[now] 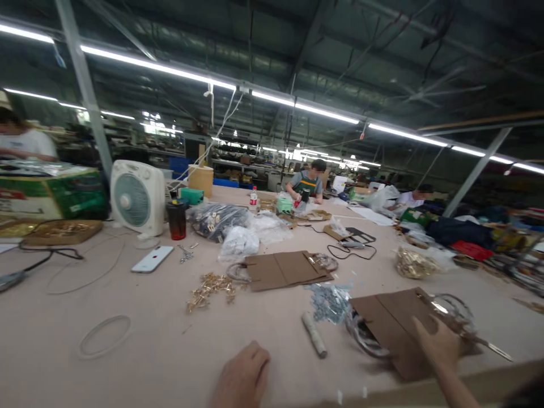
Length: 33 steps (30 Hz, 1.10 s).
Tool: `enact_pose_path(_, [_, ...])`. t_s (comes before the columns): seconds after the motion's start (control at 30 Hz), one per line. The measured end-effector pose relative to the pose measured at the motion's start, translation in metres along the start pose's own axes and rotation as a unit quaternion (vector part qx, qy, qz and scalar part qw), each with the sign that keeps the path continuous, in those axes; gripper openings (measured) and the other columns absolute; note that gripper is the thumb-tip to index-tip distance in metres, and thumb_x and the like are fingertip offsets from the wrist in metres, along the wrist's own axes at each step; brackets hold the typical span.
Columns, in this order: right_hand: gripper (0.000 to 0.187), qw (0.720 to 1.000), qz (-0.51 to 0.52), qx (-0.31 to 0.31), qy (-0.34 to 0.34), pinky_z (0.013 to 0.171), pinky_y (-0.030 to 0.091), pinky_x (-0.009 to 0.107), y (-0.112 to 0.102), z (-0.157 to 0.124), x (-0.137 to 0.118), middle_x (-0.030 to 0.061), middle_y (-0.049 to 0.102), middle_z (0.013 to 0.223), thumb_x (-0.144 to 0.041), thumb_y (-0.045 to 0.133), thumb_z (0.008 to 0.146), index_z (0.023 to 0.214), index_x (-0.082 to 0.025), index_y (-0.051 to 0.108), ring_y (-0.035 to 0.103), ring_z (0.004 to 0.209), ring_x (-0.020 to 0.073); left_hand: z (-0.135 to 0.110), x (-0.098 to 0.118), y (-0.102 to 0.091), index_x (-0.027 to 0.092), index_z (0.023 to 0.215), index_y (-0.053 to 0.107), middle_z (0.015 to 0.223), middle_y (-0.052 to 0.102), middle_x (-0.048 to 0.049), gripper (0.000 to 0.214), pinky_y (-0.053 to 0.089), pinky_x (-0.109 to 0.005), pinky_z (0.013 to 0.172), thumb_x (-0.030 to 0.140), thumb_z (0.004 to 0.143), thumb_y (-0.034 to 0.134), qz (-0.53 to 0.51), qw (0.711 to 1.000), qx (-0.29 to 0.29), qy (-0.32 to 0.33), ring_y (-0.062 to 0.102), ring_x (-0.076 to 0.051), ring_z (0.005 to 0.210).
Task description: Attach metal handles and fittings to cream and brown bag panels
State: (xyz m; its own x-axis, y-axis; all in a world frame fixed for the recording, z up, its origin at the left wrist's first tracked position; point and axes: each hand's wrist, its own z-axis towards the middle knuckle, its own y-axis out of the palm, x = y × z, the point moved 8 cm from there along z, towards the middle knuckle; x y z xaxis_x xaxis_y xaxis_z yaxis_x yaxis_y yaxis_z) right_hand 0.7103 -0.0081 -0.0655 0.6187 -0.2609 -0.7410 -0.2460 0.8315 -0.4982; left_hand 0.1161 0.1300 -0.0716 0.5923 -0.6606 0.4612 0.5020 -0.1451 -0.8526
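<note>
My left hand (243,375) rests on the tabletop at the bottom middle, its fingers curled in and nothing visible in them. My right hand (440,345) is on a brown bag piece (393,323) with clear-wrapped handles at both ends; its thumb lies over the panel, and the other fingers are partly hidden and blurred. A thin rod with a silver end (499,349) sticks out right of that hand; whether it is held I cannot tell. Between the hands lies a pale stick (314,335). Beyond it are a second brown bag piece (284,269) and a pile of small bluish-grey pieces (330,302).
Gold-coloured metal parts (210,290) lie in a heap left of centre, with a phone (152,259), a clear ring (105,336), a fan (138,198) and a dark-red cup (177,220) further left. Plastic bags (238,242) stand behind. A co-worker (309,182) sits across the table.
</note>
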Motion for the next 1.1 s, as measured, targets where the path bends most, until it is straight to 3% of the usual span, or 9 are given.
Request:
enact_pose_path(0.07, [0.078,0.999,-0.042,-0.014,-0.016,0.119,0.035,0.066,0.025,-0.016,-0.023,0.0225,0.059,0.145,-0.072,0.067,0.071,0.134,-0.026,0.066,0.049,0.14,0.0511,-0.001,-0.001,-0.001,0.025,0.099,0.068,0.1,0.068,-0.0044,0.023,0.052,-0.028,0.081,0.014,0.096,0.048,-0.002,1.0,-0.002,-0.006,0.069,-0.019,0.092])
enact_pose_path(0.17, [0.084,0.981,-0.072,-0.133,-0.121,0.121,0.038,0.06,0.064,-0.062,-0.076,0.0179,0.058,0.146,-0.068,0.072,0.072,0.141,-0.021,0.06,0.049,0.142,0.0432,-0.001,-0.002,-0.002,0.026,0.1,0.068,0.1,0.068,-0.0039,0.024,0.052,-0.028,0.082,0.017,0.099,0.046,-0.013,1.0,0.001,-0.002,0.069,-0.019,0.092])
enact_pose_path(0.3, [0.09,0.95,-0.099,-0.221,-0.197,0.125,0.033,0.057,0.069,-0.111,-0.116,0.0151,0.044,0.16,-0.06,0.076,0.076,0.154,-0.026,0.048,0.04,0.149,0.0385,0.003,-0.001,-0.001,0.026,0.103,0.068,0.103,0.069,-0.003,0.026,0.051,-0.027,0.085,0.019,0.102,0.043,-0.038,0.999,-0.004,0.017,0.07,-0.017,0.096])
enact_pose_path(0.5, [0.073,0.943,-0.083,-0.281,-0.158,0.128,0.026,0.056,0.036,-0.139,-0.109,0.0106,0.036,0.167,-0.058,0.058,0.094,0.159,-0.032,0.041,0.031,0.155,0.0343,0.009,-0.007,0.01,0.027,0.108,0.069,0.107,0.069,-0.003,0.027,0.051,-0.028,0.088,0.023,0.103,0.042,-0.039,0.999,-0.031,0.015,0.069,-0.017,0.098])
enact_pose_path(0.7, [0.1,0.916,-0.164,-0.289,-0.226,0.125,0.025,0.065,0.039,-0.161,-0.105,0.0102,0.032,0.17,-0.064,0.078,0.075,0.161,-0.035,0.037,0.027,0.155,0.0445,0.009,-0.01,0.015,0.028,0.108,0.07,0.107,0.07,-0.0033,0.03,0.052,-0.029,0.088,0.026,0.103,0.041,-0.045,0.998,-0.036,0.006,0.07,-0.018,0.097])
enact_pose_path(0.83, [0.085,0.907,-0.183,-0.259,-0.278,0.124,0.027,0.065,0.047,-0.161,-0.106,0.0095,0.036,0.168,-0.045,0.074,0.08,0.158,-0.034,0.043,0.03,0.154,0.043,0.01,-0.008,0.012,0.028,0.108,0.071,0.106,0.07,-0.0034,0.03,0.052,-0.028,0.088,0.027,0.102,0.041,-0.052,0.998,-0.026,0.011,0.069,-0.018,0.097])
enact_pose_path(0.97, [0.068,0.901,-0.155,-0.231,-0.332,0.122,0.034,0.062,0.051,-0.15,-0.102,0.007,0.047,0.161,-0.015,0.052,0.084,0.148,-0.034,0.057,0.041,0.15,0.0345,0.011,-0.007,0.008,0.028,0.105,0.072,0.103,0.071,-0.0023,0.029,0.053,-0.027,0.085,0.027,0.101,0.043,-0.054,0.998,-0.015,0.014,0.07,-0.017,0.094])
enact_pose_path(1.1, [0.061,0.898,-0.136,-0.222,-0.353,0.121,0.038,0.06,0.053,-0.129,-0.096,0.0058,0.054,0.156,-0.009,0.042,0.088,0.138,-0.034,0.067,0.046,0.147,0.0292,0.011,-0.008,0.009,0.029,0.104,0.072,0.102,0.07,-0.0009,0.027,0.054,-0.026,0.084,0.028,0.101,0.044,-0.063,0.998,-0.007,0.022,0.071,-0.016,0.092])
